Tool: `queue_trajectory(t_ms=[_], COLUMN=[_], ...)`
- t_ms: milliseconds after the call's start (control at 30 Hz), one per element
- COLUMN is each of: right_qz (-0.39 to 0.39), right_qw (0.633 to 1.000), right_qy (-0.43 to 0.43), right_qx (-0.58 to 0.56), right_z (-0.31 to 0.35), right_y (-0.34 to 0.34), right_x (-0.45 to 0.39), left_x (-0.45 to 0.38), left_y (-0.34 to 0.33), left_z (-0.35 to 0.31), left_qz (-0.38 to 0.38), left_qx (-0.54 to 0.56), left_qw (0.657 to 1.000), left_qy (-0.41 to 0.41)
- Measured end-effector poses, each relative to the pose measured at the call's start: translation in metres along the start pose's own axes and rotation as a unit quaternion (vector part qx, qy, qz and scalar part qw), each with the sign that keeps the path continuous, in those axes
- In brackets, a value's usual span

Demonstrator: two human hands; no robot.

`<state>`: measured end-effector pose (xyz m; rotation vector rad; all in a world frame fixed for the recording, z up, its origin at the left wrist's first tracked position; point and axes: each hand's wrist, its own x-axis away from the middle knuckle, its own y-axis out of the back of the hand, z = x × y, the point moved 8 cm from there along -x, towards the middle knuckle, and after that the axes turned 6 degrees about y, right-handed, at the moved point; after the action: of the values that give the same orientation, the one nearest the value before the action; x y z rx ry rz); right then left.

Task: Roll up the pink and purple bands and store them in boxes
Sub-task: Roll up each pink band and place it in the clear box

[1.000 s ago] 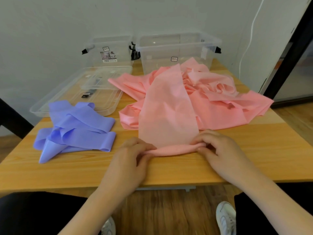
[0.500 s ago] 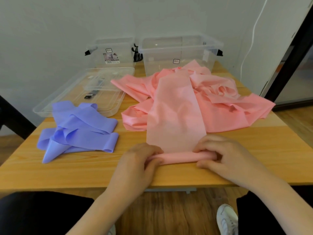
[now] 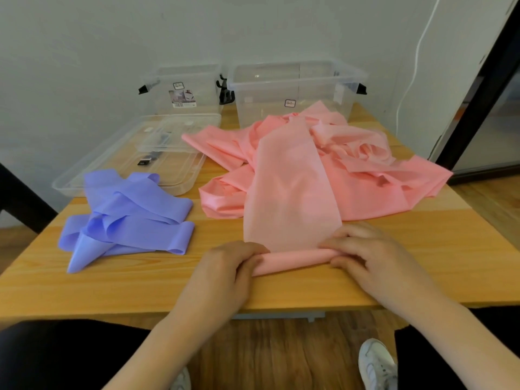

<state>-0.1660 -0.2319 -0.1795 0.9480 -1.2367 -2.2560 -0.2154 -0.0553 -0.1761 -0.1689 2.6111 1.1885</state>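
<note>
Near the table's front edge, the left hand and right hand are pinching the pink band's rolled end with curled fingers, which likely needs even pressure for a tight, straight roll.

The wooden table carries pink band, purple band, two clear boxes, lids.

A left hand and right hand are gripping the ends of a rolled pink band. A purple band is lying left of them, two clear boxes beyond.
</note>
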Motion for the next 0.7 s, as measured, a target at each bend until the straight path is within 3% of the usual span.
queue_trajectory(t_ms=[100, 167, 367, 533, 700], right_qz=[-0.054, -0.074, 0.057, -0.012, 0.018], right_qw=[0.998, 0.994, 0.998, 0.995, 0.996], right_qy=[-0.025, -0.054, -0.026, -0.067, -0.057], right_qx=[-0.029, -0.065, -0.021, -0.076, -0.069], right_z=[-0.001, -0.005, 0.002, -0.006, -0.004], right_y=[0.008, 0.011, -0.008, 0.005, -0.001], right_x=[0.002, 0.003, 0.002, 0.003, 0.003], left_x=[0.001, 0.002, 0.002, 0.001, 0.000], left_y=[-0.004, -0.004, -0.006, -0.003, -0.005], left_z=[-0.001, -0.002, 0.003, 0.002, 0.002], left_qz=[0.038, 0.026, -0.010, -0.009, -0.001], left_qx=[-0.001, -0.012, -0.071, -0.032, -0.048], left_qw=[0.999, 1.000, 0.997, 0.999, 0.999], left_qy=[-0.011, -0.010, -0.013, 0.023, -0.008])
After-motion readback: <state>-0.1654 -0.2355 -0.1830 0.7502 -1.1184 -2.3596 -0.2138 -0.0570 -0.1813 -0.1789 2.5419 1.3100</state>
